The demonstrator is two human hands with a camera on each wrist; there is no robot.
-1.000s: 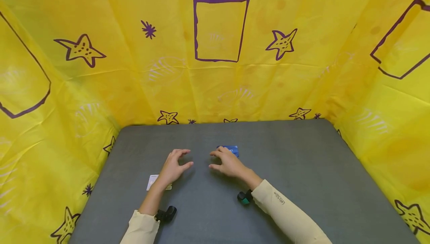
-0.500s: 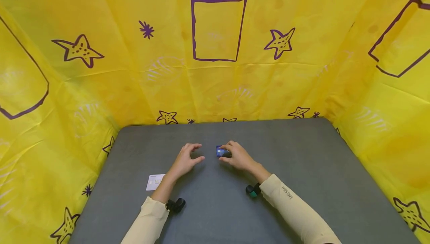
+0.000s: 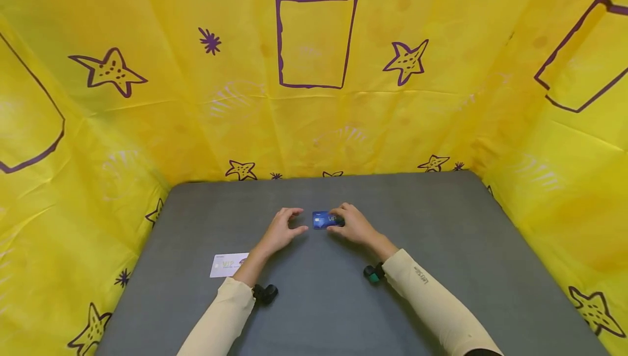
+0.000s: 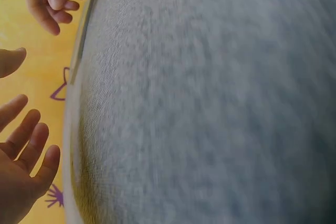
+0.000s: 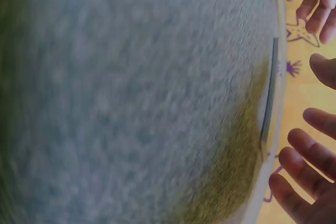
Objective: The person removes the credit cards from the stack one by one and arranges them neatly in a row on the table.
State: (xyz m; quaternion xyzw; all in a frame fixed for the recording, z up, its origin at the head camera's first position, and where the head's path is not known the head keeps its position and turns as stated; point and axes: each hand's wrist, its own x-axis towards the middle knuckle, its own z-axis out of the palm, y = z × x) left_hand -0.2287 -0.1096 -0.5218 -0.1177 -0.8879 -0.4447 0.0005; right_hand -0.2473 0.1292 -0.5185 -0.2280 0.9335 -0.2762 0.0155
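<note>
A blue card [image 3: 321,220] printed with "VIP" and a chip lies flat on the grey table. My right hand [image 3: 354,225] hovers around its right end, thumb and fingers spread apart, covering that end in the head view. Just left of the card, my left hand [image 3: 284,229] is held with thumb and fingers apart and nothing between them. Both wrist views show loosely spread fingers, as on the left hand [image 4: 23,156] and the right hand [image 5: 310,166]. A white "VIP" card [image 3: 228,265] lies nearer on the left, its right end hidden behind my left forearm.
The grey table [image 3: 417,219] is enclosed at the back and sides by yellow cloth [image 3: 314,127] with purple starfish drawings. A black wrist camera [image 3: 265,294] sits on my left wrist, another camera [image 3: 374,273] on my right.
My left hand has moved right and slightly away, uncovering more of the white card. My right hand has shifted right, from the blue card's left end to its right end.
</note>
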